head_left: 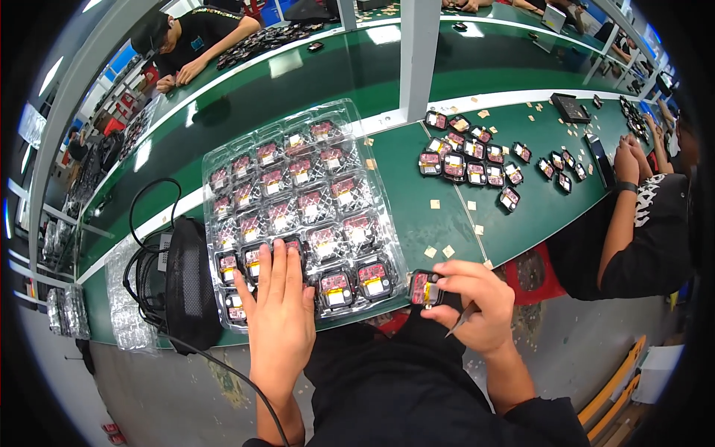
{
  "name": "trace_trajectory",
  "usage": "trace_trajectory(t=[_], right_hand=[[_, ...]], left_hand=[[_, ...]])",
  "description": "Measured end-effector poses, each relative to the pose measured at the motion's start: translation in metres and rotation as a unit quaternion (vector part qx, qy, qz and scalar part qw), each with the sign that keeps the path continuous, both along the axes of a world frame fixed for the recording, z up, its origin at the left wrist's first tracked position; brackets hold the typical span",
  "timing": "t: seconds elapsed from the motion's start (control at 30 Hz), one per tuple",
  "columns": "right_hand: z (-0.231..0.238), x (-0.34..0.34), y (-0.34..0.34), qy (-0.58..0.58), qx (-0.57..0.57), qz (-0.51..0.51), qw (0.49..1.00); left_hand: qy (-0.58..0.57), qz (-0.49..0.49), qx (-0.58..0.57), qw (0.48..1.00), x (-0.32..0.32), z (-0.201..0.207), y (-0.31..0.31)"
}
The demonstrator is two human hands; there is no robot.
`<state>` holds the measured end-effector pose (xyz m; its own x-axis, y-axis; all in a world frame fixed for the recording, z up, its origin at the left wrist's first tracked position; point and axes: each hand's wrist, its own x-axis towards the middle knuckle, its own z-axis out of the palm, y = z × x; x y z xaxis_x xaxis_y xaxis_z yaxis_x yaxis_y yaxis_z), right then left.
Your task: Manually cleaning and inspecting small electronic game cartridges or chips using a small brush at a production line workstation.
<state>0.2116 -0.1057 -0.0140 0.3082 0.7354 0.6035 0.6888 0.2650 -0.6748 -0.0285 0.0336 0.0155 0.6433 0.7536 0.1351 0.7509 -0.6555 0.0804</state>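
A transparent plastic blister tray (382,201) lies on the green bench in front of me, its pockets filled with small black-cased electronic modules that show red circuit boards and white and yellow patches. My left hand (281,320) rests flat over the tray's near rows, fingers stretched out and touching modules there; it covers some of them. Just off the tray's near right corner, my right hand (480,302) grips one small black electronic module (425,289) by its edge between thumb and fingers. A thin pointed metal tool (463,319), possibly tweezers, sticks out below the same hand's fingers.
Loose modules (474,150) lie in a cluster to the right, with small beige paper squares (435,204) scattered about. Left of the tray sit a black mesh pouch (195,283) and cables. A grey post (419,59) rises behind. Co-workers sit across and at right.
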Motion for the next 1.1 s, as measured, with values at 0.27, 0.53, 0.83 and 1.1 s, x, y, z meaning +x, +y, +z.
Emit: trace_trajectory(t=[0.27, 0.53, 0.83, 1.1], right_hand=[[0.005, -0.015, 0.000, 0.018, 0.016, 0.071, 0.997], [0.016, -0.020, -0.005, -0.001, 0.035, 0.237, 0.971], [0.021, -0.024, -0.008, -0.005, 0.014, 0.217, 0.976], [0.046, -0.036, -0.012, 0.056, -0.211, 0.052, 0.975]], left_hand=[[-0.072, -0.009, 0.066, 0.995, 0.008, 0.011, -0.003], [-0.485, -0.085, -0.518, 0.699, 0.005, 0.012, -0.053], [-0.469, -0.100, -0.795, 0.372, -0.001, -0.024, -0.057], [-0.632, -0.061, -0.634, 0.441, 0.013, -0.027, -0.076]])
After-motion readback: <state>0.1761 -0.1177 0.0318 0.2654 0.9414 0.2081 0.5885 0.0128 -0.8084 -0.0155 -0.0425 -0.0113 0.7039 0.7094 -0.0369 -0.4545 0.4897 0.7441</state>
